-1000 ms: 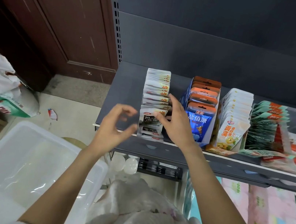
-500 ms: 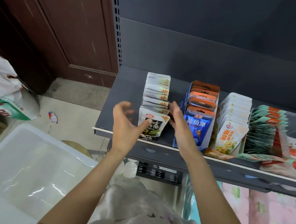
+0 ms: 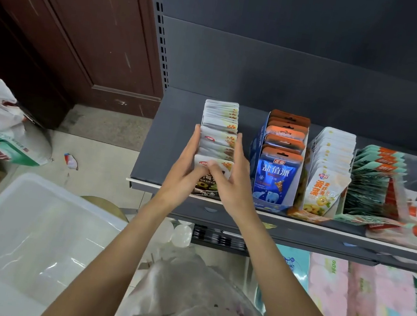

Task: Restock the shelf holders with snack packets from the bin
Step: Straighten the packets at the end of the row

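Head view looks down on a dark shelf (image 3: 172, 136) carrying four rows of snack packets, and every place below is given from that shelf. At its left end stands the white packet row (image 3: 218, 132). The left hand (image 3: 182, 171) lies along that row's left side with fingers straight, and the right hand (image 3: 231, 180) lies along its right side, so the two hands squeeze the row between them. Both thumbs meet on the front packet (image 3: 207, 182) at the shelf's front edge; neither hand curls round a packet.

Further right along the shelf come the blue packet holder (image 3: 276, 178), then the yellow-print packets (image 3: 327, 175), then the green packets (image 3: 372, 182), with a few loose packets slumped at the far right of the front edge.

Below and to the left of the shelf, on the floor side, sits the clear bin (image 3: 27, 239); no packets show inside it, though glare hides part of it. Judging from that, stocking looks nearly done, with squaring up this left row and perhaps tidying the slumped packets still to do.
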A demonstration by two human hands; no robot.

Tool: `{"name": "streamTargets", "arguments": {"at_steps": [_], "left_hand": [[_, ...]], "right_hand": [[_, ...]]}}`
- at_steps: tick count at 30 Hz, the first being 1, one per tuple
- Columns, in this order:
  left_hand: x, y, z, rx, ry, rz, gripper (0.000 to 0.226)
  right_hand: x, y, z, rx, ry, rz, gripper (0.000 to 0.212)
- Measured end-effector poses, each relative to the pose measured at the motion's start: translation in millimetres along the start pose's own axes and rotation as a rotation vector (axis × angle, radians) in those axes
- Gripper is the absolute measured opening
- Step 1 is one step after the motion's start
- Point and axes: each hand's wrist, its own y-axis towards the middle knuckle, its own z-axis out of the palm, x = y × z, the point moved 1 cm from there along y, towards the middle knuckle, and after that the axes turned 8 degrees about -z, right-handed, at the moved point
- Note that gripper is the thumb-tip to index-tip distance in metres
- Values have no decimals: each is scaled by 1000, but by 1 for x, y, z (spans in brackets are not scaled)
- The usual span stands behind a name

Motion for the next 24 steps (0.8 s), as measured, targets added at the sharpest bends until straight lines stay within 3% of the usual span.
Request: {"name": "streamTargets", "arguments": {"at_steps": [4, 8, 14, 21, 24], "left_hand": [[-4, 6, 2, -49, -75, -62, 62], [-8, 8, 11, -137, -134, -34, 67], [-3, 13, 22, -138, -181, -15, 63], [-9, 16, 20, -131, -141, 15, 76], [-10, 18, 23, -154, -155, 26, 56]], "right_hand": [[-2, 5, -9, 29, -75, 58, 86], [-10, 2, -19, 72, 61, 91, 101], [-11, -2, -13, 141, 48, 7, 90], [-23, 0, -13, 49, -332, -144, 76], [-23, 0, -16, 70, -278, -130, 83]]}}
